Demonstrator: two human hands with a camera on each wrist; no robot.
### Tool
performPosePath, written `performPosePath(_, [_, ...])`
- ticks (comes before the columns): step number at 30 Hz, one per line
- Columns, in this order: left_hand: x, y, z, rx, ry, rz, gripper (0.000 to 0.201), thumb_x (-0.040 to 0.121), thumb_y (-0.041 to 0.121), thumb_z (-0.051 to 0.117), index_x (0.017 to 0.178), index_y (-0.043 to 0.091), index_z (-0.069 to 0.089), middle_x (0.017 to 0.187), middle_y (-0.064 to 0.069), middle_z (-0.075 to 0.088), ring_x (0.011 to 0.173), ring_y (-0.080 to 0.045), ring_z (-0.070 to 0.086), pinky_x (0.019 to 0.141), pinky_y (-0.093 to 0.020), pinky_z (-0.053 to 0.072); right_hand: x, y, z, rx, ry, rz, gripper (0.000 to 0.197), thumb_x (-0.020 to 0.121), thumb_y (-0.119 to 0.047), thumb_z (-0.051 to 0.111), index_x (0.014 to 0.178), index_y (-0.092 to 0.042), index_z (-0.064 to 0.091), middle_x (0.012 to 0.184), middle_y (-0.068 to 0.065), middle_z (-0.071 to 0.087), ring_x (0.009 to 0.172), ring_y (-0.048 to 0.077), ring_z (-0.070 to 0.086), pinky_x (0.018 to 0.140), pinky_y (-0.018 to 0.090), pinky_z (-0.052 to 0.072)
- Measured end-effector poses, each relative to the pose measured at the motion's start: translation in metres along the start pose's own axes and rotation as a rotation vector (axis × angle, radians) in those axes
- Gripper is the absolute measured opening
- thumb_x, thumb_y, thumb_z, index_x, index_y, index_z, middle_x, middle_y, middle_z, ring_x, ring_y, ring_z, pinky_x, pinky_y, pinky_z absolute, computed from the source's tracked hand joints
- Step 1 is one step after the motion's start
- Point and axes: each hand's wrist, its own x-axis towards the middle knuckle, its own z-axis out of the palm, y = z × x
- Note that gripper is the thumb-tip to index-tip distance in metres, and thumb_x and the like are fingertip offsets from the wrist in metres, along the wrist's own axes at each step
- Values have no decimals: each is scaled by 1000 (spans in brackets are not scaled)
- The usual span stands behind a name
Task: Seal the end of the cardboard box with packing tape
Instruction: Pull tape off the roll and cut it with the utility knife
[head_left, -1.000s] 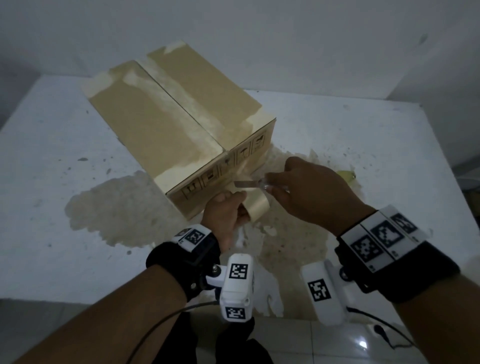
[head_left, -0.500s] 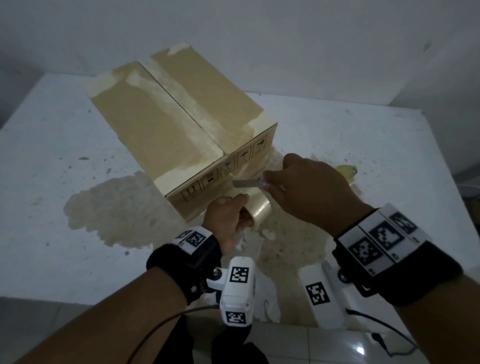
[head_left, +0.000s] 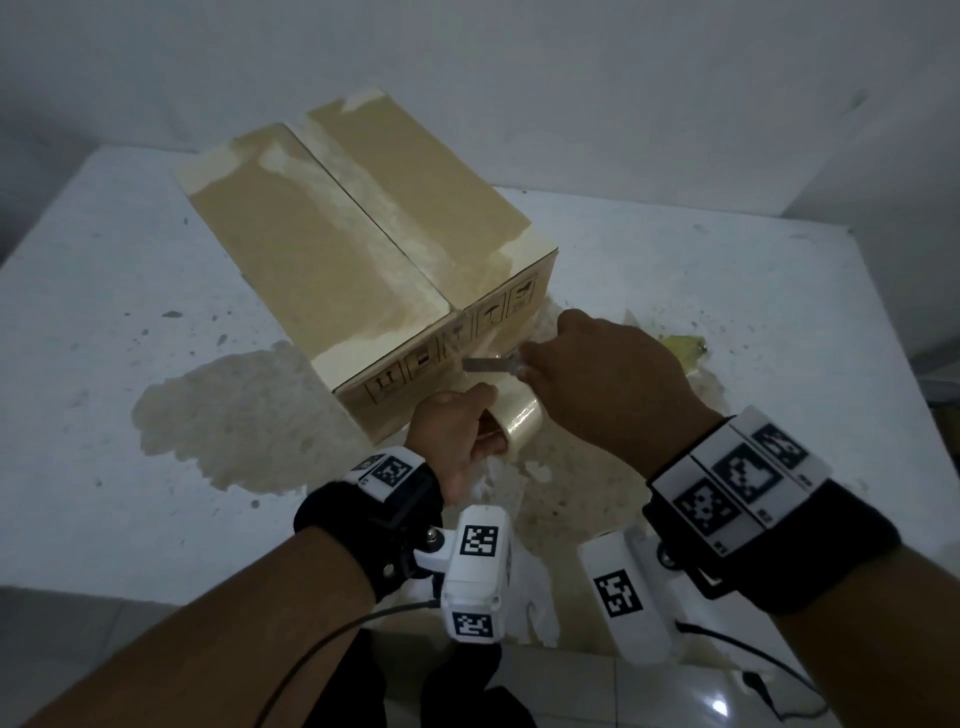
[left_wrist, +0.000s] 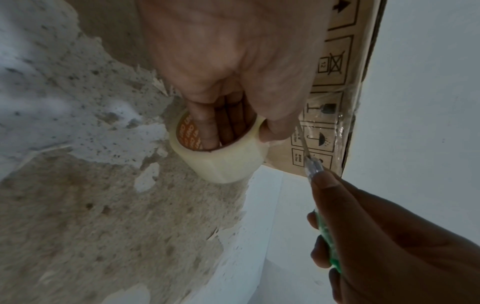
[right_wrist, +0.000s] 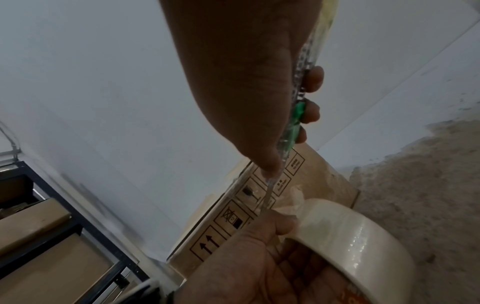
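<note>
A brown cardboard box (head_left: 363, 249) lies on the white table (head_left: 78, 364), its near end printed with handling symbols. My left hand (head_left: 457, 431) grips a roll of clear packing tape (head_left: 514, 421) just below that end, fingers hooked through the core (left_wrist: 215, 131). A strip of tape runs from the roll up onto the box end (left_wrist: 327, 115). My right hand (head_left: 597, 374) grips a green-handled utility knife (left_wrist: 324, 230), its blade (head_left: 488, 364) held level against the strip. In the right wrist view the blade (right_wrist: 267, 197) meets the tape right above the roll (right_wrist: 350, 232).
A large patch of brown stain and flaked paint (head_left: 234, 415) covers the table around the box. A small yellowish object (head_left: 683, 345) lies behind my right hand. A dark metal shelf with boxes (right_wrist: 39, 226) stands off to the side. Walls close in behind the table.
The left hand has drawn the roll slightly down and away from the box end. The right hand keeps the blade against the tape strip, almost unmoved.
</note>
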Motion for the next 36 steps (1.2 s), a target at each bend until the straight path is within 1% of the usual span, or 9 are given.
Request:
performPosePath(3, [-1, 1, 0, -6, -2, 4, 12, 87, 12, 57, 76, 6, 56, 66, -7, 60, 48, -13, 62, 51, -26, 52, 2, -1, 0, 26, -15, 7, 29, 96, -33, 40, 111, -22, 62, 78, 2, 33, 61, 20, 41, 56, 29, 36])
performPosePath(6, [-1, 2, 1, -8, 8, 10, 13, 86, 11, 57, 74, 5, 58, 62, -7, 60, 40, -9, 61, 53, -29, 51, 3, -2, 0, 37, -35, 10, 31, 96, -34, 39, 111, -20, 62, 79, 2, 34, 62, 20, 42, 57, 29, 38])
performPosePath(9, [-1, 2, 1, -3, 25, 8, 11, 85, 10, 58, 75, 4, 58, 63, -8, 60, 41, -11, 62, 53, -30, 52, 2, -2, -1, 39, -41, 8, 33, 96, -37, 38, 111, -19, 62, 80, 2, 35, 63, 21, 43, 58, 30, 39])
performPosePath(14, [0, 2, 2, 5, 15, -8, 9, 84, 12, 58, 82, 4, 62, 73, -10, 65, 56, -19, 63, 51, -29, 52, 3, -3, 0, 40, -41, 12, 32, 96, -35, 39, 108, -18, 63, 80, 3, 36, 62, 22, 44, 59, 31, 40])
performPosePath(17, [1, 2, 3, -8, 33, -8, 10, 84, 11, 58, 78, 4, 63, 68, -11, 64, 47, -18, 62, 47, -29, 52, 2, -4, 0, 42, -27, 22, 31, 96, -34, 39, 106, -19, 64, 75, 0, 34, 60, 20, 42, 57, 29, 38])
performPosePath(20, [-1, 2, 4, -4, 38, -16, 12, 84, 10, 58, 76, 2, 62, 64, -11, 62, 42, -17, 60, 49, -30, 52, 2, -3, 0, 58, -47, 36, 30, 96, -33, 39, 107, -21, 64, 66, -4, 24, 60, 19, 41, 57, 29, 36])
performPosePath(24, [-2, 2, 3, -1, 21, -21, 10, 85, 9, 56, 78, 4, 61, 65, -9, 60, 45, -16, 59, 48, -29, 53, 1, -4, -1, 50, -58, 31, 28, 95, -31, 41, 109, -22, 64, 78, 1, 36, 62, 19, 44, 59, 30, 41])
performPosePath(29, [-3, 3, 3, 6, 30, -20, 9, 84, 9, 57, 82, 3, 63, 67, -11, 63, 49, -19, 60, 53, -32, 51, 2, -6, -1, 38, -48, 29, 27, 95, -30, 41, 106, -19, 64, 77, 1, 35, 60, 20, 45, 58, 30, 42])
performPosePath(36, [-2, 1, 3, 9, 71, -11, 9, 81, 9, 59, 80, 2, 63, 66, -12, 65, 46, -19, 62, 50, -31, 52, 1, -8, -3, 32, -55, 25, 28, 96, -30, 39, 106, -18, 62, 78, 3, 35, 61, 22, 45, 59, 30, 41])
